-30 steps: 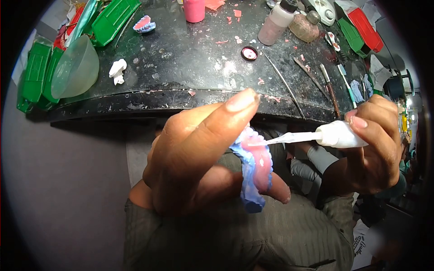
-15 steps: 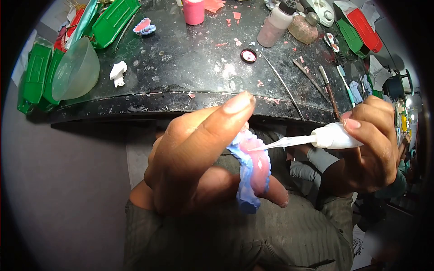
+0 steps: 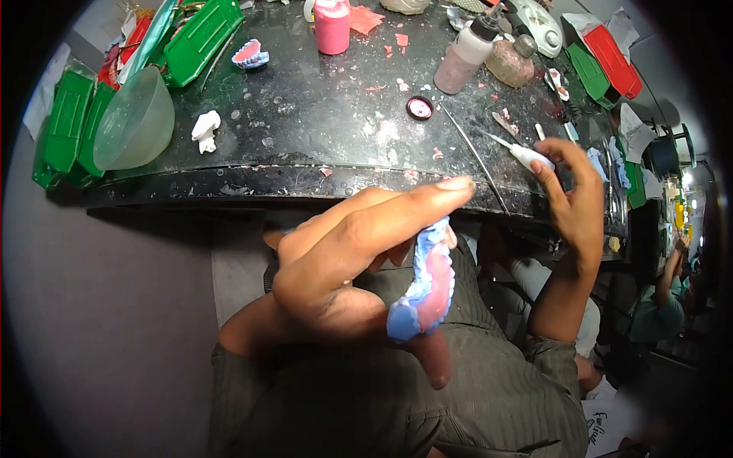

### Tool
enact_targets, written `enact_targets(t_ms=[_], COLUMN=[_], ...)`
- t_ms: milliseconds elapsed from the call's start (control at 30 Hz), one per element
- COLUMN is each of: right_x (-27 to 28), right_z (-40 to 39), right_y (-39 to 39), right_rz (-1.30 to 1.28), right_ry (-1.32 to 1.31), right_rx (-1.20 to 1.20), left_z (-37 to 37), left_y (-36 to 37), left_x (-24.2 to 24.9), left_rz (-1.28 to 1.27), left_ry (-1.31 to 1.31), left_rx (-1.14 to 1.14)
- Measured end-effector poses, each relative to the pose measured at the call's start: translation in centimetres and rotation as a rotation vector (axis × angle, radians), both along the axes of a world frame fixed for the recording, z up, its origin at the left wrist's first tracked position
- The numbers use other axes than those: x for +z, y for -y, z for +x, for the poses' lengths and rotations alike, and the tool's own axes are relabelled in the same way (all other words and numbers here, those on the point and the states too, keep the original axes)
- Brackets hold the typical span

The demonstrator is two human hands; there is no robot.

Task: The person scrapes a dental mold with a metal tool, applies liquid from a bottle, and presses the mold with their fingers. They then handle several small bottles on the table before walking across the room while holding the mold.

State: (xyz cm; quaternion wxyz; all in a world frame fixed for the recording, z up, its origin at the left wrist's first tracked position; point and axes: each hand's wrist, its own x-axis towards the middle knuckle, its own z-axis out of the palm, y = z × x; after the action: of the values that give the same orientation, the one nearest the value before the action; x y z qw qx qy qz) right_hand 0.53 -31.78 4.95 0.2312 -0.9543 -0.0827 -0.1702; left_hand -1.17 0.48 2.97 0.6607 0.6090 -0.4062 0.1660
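Note:
My left hand grips a blue and pink dental mould above my lap. Its curved pink inner surface is edged by a scalloped blue rim, and the fingers hide part of its left side. Over the front edge of the bench, my right hand pinches a small white dropper bottle between thumb and fingers. The bottle's long thin nozzle points left and away from me, apart from the mould. Close to that nozzle lies a thin metal tool.
On the black bench stand a pink jar, a black-capped bottle and a translucent bowl. Another blue and pink mould lies at the back left. Green trays flank the bench. Another person is at far right.
My right hand has carried the dropper bottle away from the mould, up and over the bench. My left hand has tilted the mould and shifted it slightly.

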Motion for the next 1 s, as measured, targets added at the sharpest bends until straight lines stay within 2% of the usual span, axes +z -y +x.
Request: enact_targets(t_ms=[33, 67, 133, 300, 400, 500, 733, 1000], right_x=[1.3, 2.6, 4.8, 7.1, 5.7, 5.4, 5.1, 5.2], right_z=[-0.3, -0.6, -1.6, -2.7, -2.2, -1.7, -1.2, -1.1], right_y=[-1.0, -2.1, -4.3, -6.6, -7.8, -8.3, -8.4, -8.4], right_rz=[-0.106, -0.102, -0.124, -0.165, -0.139, -0.095, -0.156, -0.150], right_ry=[0.045, 0.043, 0.280, 0.270, 0.455, 0.397, 0.446, 0.455], right_rx=[-0.064, -0.071, 0.206, 0.756, 0.796, 0.822, 0.847, 0.898], left_z=[0.1, 0.2, 0.2, 0.6, 0.7, 0.6, 0.9, 1.1], left_y=[-0.2, -0.3, 0.4, 0.9, 1.0, 0.7, 0.5, 0.4], left_x=[0.1, 0.2, -0.2, -0.8, -1.1, -0.9, -1.1, -1.1], left_rz=[0.026, 0.052, 0.030, 0.013, 0.027, 0.051, 0.037, 0.064], left_ry=[-0.060, -0.119, -0.109, -0.155, -0.200, -0.227, -0.246, -0.187], left_rx=[-0.069, -0.141, -0.115, -0.131, -0.148, -0.161, -0.248, -0.216])
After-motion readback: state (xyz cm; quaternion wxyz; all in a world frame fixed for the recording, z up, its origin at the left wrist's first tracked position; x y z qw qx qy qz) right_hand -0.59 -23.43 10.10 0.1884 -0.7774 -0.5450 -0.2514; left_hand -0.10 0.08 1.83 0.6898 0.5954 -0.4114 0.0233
